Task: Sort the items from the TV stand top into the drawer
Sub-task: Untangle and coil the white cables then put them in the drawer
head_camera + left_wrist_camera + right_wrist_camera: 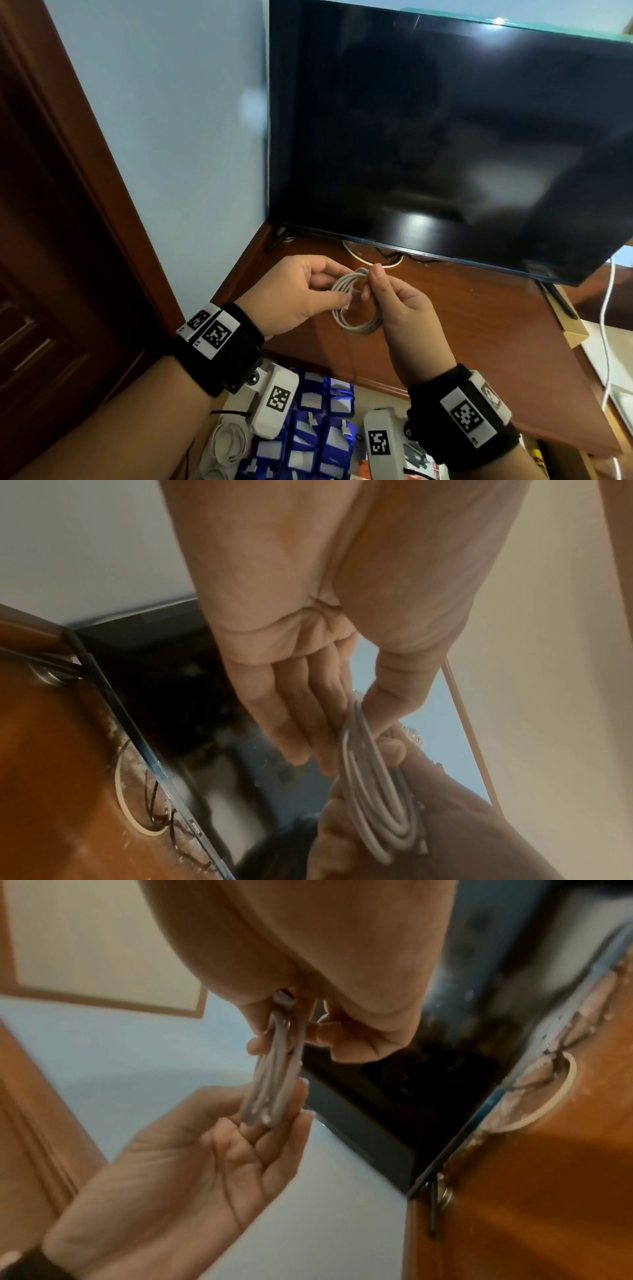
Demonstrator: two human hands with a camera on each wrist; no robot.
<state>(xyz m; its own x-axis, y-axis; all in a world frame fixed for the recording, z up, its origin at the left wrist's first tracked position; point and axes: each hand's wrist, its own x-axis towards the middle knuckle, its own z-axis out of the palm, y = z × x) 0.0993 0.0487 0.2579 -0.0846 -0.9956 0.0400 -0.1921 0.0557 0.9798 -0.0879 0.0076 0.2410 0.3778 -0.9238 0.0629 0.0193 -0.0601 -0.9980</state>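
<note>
Cable point(356, 301), white and wound into a loose coil, is held in the air between both hands above the front of the brown TV stand top point(472, 325), at about 6 o'clock of the head view's centre. Its left side is pinched by the left hand point(301, 298) between thumb and fingertips, the other fingers nearly straight, as seen in the left wrist view point(369, 785). Its top, at 12 o'clock of the coil, is pinched by the right hand point(400, 315) with fingers curled over the strands; a white plug end is seen tucked at that grip in the right wrist view point(284, 999). Behind, at 12 to 2 o'clock, a dark TV point(445, 137) is stood on the top, with a round cable hole point(373, 257) under its lower edge. At 6 o'clock below the wrists, the open drawer point(308, 438) is seen, filled with blue packets and a second coiled white cord point(226, 442) at 7 o'clock. A brown door point(51, 222) is seen at 9 o'clock.
</note>
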